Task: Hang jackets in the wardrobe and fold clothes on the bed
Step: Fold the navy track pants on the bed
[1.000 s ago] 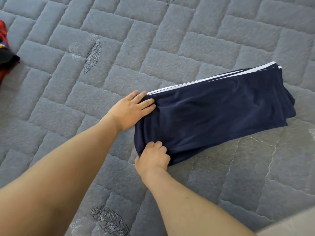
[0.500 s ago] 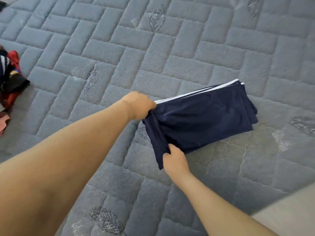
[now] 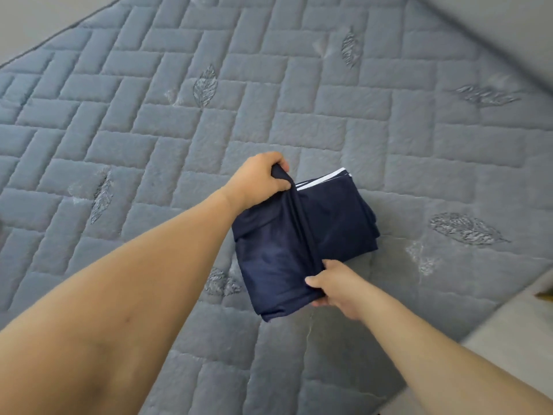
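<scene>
- Two hands on navy garment (image 3: 302, 241), lying part-folded on grey quilted bed (image 3: 149, 139), near its front edge.
- Left hand (image 3: 258, 179): grip clamped on far end of raised fold edge, fabric bunched in fist.
- Right hand (image 3: 332, 284): grip pinched on near end of same edge.
- Fold judged half over; white-striped layers (image 3: 321, 179) beneath, at far corner.
- Risk: slick fabric sliding, lower layers shifting under pull, stack skewing.
- Risk: uneven tension between ends, crooked crease.
</scene>
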